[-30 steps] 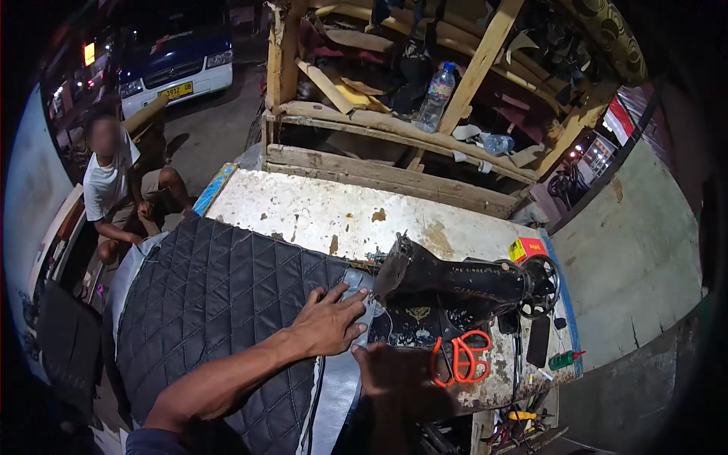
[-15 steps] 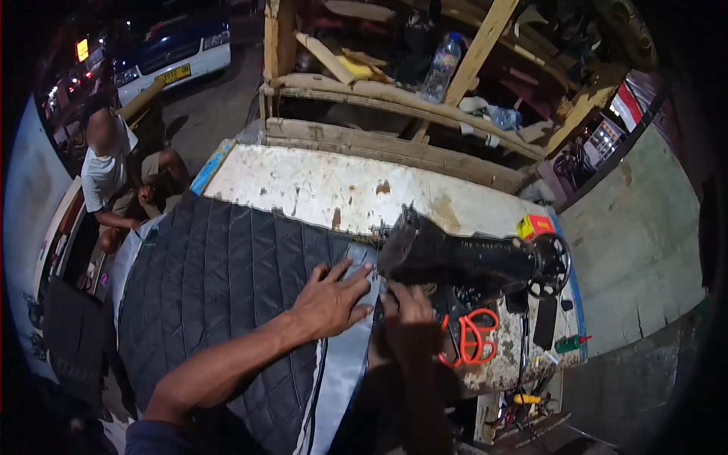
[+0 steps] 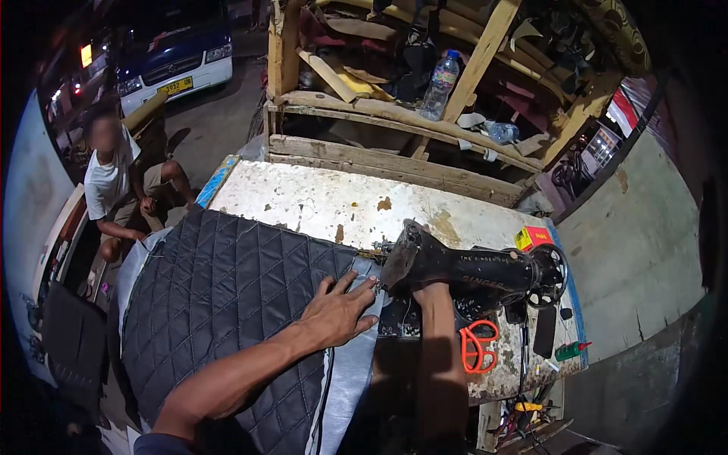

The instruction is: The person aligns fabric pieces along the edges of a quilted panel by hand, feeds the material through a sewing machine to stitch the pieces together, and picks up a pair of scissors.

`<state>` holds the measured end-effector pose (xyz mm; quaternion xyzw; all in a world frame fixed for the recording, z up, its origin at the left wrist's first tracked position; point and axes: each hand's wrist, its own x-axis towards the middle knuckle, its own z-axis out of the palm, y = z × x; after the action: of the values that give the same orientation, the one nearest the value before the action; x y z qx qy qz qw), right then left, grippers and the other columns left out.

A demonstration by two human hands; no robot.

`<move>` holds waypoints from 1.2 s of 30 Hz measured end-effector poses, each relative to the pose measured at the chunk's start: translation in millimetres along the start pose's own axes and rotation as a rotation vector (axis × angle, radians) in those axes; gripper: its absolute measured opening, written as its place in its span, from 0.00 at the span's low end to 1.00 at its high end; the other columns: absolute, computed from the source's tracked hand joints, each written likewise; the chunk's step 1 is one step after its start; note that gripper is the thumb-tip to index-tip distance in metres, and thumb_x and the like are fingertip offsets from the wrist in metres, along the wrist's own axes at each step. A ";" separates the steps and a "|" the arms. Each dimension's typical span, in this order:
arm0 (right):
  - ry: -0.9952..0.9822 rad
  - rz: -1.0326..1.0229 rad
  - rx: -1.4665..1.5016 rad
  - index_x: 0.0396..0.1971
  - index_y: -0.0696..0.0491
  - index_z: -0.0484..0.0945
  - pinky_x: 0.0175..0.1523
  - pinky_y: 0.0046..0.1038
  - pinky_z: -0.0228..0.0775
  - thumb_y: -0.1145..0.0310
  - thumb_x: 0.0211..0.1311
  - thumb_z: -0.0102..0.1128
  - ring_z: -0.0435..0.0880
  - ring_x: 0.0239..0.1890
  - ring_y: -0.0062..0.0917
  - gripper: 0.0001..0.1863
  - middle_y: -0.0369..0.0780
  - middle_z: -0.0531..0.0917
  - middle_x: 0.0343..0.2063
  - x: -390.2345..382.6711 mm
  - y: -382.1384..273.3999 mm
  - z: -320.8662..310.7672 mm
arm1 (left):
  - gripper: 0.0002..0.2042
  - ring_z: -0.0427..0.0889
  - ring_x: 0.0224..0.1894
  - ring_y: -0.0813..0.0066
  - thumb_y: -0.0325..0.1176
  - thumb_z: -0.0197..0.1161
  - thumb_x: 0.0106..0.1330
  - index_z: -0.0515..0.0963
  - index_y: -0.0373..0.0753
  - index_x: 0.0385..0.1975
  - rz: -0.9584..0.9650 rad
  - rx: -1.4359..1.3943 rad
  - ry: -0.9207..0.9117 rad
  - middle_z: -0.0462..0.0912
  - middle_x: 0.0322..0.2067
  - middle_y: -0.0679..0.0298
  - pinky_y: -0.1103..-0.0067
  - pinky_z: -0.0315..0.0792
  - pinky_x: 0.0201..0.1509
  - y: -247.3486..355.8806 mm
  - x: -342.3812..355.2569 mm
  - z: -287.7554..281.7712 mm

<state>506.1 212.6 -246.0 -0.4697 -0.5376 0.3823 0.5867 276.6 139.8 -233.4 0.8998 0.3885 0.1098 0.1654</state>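
Observation:
Black quilted fabric [image 3: 220,303] with a silver-grey edge strip [image 3: 350,379] covers the left of the white worktable [image 3: 296,197]. My left hand [image 3: 343,309] lies on the fabric and strip just left of the black sewing machine's [image 3: 485,269] needle end, fingers spread and apart. My right hand [image 3: 432,296] reaches beneath the machine's arm, its fingers hidden behind the machine head. Orange-handled scissors [image 3: 478,349] lie right of my right forearm.
A seated person [image 3: 114,182] is beside the table's left end. A wooden shelf [image 3: 394,159] with scraps and plastic bottles [image 3: 440,87] stands behind. A red-yellow box [image 3: 533,238], green small bottle [image 3: 572,351] and pale panel [image 3: 629,243] are at the right; a bus [image 3: 174,53] stands beyond.
My right hand has moved up and to the right, from beside the strip to under the machine's arm. My left hand stays spread on the fabric.

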 end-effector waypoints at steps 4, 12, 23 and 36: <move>0.024 0.397 0.235 0.58 0.54 0.81 0.56 0.29 0.75 0.58 0.77 0.60 0.82 0.48 0.23 0.19 0.39 0.86 0.49 20.5 8.7 6.5 | 0.23 0.56 0.79 0.44 0.50 0.57 0.78 0.74 0.37 0.60 0.010 0.020 0.021 0.62 0.78 0.53 0.45 0.53 0.75 1.0 -0.1 2.6; 0.083 0.241 0.667 0.54 0.55 0.82 0.47 0.26 0.77 0.56 0.78 0.57 0.83 0.43 0.22 0.18 0.39 0.87 0.47 -8.8 19.3 5.1 | 0.25 0.57 0.79 0.45 0.53 0.56 0.78 0.74 0.38 0.62 0.020 0.039 0.032 0.63 0.78 0.53 0.45 0.56 0.73 10.1 1.2 1.1; -0.258 0.343 -0.740 0.47 0.55 0.87 0.52 0.41 0.80 0.58 0.72 0.62 0.91 0.42 0.45 0.17 0.51 0.90 0.40 -76.2 -124.9 -13.9 | 0.41 0.53 0.82 0.51 0.56 0.58 0.75 0.58 0.35 0.79 -0.100 -0.098 -0.067 0.73 0.72 0.57 0.49 0.46 0.78 0.4 -3.2 -12.5; 0.201 0.532 -1.580 0.50 0.66 0.84 0.64 0.46 0.74 0.44 0.73 0.55 0.83 0.59 0.54 0.34 0.63 0.84 0.50 69.9 -163.2 -260.3 | 0.42 0.53 0.82 0.50 0.56 0.61 0.73 0.58 0.34 0.78 -0.026 -0.041 -0.045 0.74 0.72 0.56 0.47 0.47 0.77 6.2 4.6 0.4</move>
<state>763.6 199.4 -64.9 -0.8854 -0.4637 -0.0248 0.0203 283.9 139.2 -231.0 0.8934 0.3940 0.0950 0.1938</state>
